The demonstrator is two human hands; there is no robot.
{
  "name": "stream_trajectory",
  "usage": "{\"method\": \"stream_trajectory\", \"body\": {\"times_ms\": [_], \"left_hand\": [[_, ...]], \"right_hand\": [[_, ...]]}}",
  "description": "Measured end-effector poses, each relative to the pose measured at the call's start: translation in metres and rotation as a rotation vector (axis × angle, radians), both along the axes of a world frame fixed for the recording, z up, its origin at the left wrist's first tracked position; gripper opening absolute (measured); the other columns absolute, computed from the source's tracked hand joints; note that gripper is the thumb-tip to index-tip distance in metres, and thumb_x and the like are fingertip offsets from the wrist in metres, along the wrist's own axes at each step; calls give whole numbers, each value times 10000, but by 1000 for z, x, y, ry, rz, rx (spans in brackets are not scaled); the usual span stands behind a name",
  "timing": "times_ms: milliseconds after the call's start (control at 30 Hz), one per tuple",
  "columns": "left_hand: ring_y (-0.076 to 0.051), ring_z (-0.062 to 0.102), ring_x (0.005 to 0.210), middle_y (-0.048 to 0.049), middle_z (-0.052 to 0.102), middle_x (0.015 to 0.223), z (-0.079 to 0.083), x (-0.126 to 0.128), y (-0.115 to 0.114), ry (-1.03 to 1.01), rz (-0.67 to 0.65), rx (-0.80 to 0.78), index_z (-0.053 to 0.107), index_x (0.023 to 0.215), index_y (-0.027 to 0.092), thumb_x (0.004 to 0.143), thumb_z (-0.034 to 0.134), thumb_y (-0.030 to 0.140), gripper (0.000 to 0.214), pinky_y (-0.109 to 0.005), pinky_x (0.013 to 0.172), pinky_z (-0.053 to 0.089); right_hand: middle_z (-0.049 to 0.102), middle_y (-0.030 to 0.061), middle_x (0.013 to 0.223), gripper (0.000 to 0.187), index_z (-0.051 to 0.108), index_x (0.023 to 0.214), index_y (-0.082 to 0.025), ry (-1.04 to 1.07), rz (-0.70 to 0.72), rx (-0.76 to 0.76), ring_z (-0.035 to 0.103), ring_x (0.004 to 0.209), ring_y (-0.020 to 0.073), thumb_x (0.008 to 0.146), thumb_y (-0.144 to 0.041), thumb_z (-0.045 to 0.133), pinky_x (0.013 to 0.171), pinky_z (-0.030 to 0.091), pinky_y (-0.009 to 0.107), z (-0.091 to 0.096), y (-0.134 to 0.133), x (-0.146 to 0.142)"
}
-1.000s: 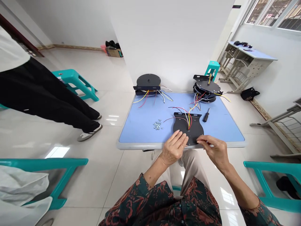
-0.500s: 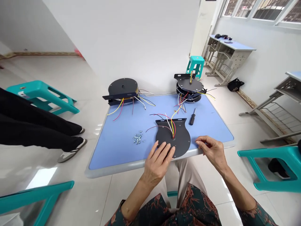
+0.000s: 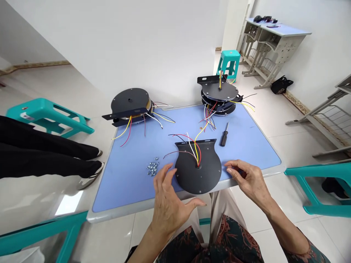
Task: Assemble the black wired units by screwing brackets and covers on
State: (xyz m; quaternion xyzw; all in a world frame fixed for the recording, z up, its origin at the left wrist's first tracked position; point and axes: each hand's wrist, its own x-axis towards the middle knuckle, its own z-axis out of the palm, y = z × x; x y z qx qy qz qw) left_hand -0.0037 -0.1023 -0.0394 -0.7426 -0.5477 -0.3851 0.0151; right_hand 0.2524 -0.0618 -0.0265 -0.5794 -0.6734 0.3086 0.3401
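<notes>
White wall and glossy tiled floor surrounding the work area. Beyond the worktop (image 3: 246, 146), a teal plastic stool (image 3: 229, 62) and a pair of school desks (image 3: 274, 31) against the far wall; small dark items on the desks, too small to identify. On the floor nearby, a black bag (image 3: 281, 86), contents hidden. At left, a co-worker's black trousers (image 3: 41, 157) beside a second teal stool (image 3: 46, 120), upper body cut off by the frame.

On the blue worktop: far left, a single black disc assembly (image 3: 130, 102); far right, a stack of black disc assemblies (image 3: 218, 98), lower layers partly hidden; colored leads trailing from both. Nearer, a black-handled screwdriver (image 3: 224, 134) and a loose pile of small metal fasteners (image 3: 152, 168), exact type unclear.

Near the front edge, a black metal plate (image 3: 197, 175) lying flat, with red, yellow and white wires (image 3: 196, 148) rising from its center hole. Left hand (image 3: 167, 212) open, fingers spread, just left of the plate; right hand (image 3: 246, 179) half-curled, just right of it. Both hands empty.
</notes>
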Motion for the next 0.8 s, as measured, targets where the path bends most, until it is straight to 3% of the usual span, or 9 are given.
{"method": "stream_trajectory", "body": {"times_ms": [133, 233, 567, 700, 800], "left_hand": [[-426, 461, 1339, -249, 448, 1446, 1, 3, 3, -6, 27, -157, 167, 1568, 159, 684, 844, 579, 1191, -633, 1040, 461], [-440, 435, 1377, -261, 387, 1517, 0, 6, 3, -5, 24, -215, 82, 1597, 177, 664, 873, 537, 1274, -642, 1052, 454], [-446, 391, 1416, -250, 346, 1556, 7, 13, 9, 5, -11, -281, 5, 1610, 203, 677, 880, 434, 1299, -659, 1089, 414], [-427, 379, 1427, -240, 348, 1563, 8, 4, 12, 44, -40, -280, 54, 1609, 190, 742, 829, 433, 1188, -644, 1109, 401], [-418, 348, 1452, -237, 317, 1587, 9, -2, 12, 63, -43, -263, 70, 1610, 192, 768, 804, 463, 1149, -633, 1131, 383]], "right_hand": [[765, 54, 983, 332, 738, 1190, -218, -49, 70, -17, 646, 748, 177, 968, -357, 533, 660, 491, 299, 4, 7, 0], [741, 55, 912, 388, 690, 1289, -191, -78, 161, -41, 636, 748, 181, 963, -302, 511, 708, 492, 315, 8, 15, -1], [658, 38, 821, 412, 669, 1320, -185, -79, 303, -99, 575, 707, 166, 964, -291, 491, 669, 445, 294, 14, 21, 1], [676, 27, 812, 397, 691, 1289, -199, -98, 213, -80, 555, 632, 146, 947, -287, 512, 622, 441, 282, 17, 28, 5], [697, 30, 811, 379, 711, 1250, -197, -132, 117, 57, 554, 599, 139, 929, -259, 520, 630, 453, 285, 26, 46, 3]]}}
